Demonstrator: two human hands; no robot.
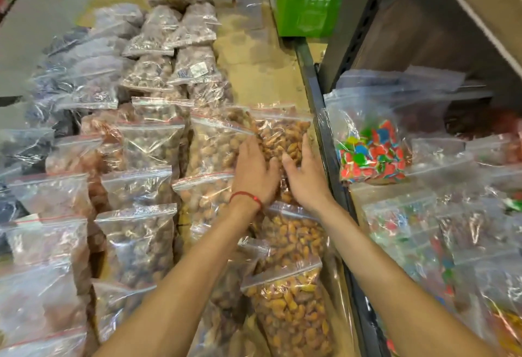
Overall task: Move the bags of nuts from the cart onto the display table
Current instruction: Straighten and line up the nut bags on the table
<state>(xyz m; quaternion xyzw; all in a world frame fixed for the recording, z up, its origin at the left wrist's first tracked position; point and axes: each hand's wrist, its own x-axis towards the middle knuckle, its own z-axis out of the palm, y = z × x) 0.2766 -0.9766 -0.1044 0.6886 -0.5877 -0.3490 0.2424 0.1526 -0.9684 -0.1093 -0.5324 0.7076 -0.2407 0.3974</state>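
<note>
Both my hands rest on one clear zip bag of orange-brown nuts (285,133) at the far end of the right-hand row on the display table (254,54). My left hand (255,168), with a red string on its wrist, lies flat on the bag's left side. My right hand (306,176) cups its right edge, fingers spread along it. Two more bags of the same nuts (291,300) lie nearer to me under my forearms. The cart is out of view.
Rows of zip bags of brown nuts and dark dried fruit (141,142) fill the table's left. A dark metal rail (319,108) borders the right side, beyond it bags of coloured candy (372,153) on a shelf. A green box (308,9) stands far back.
</note>
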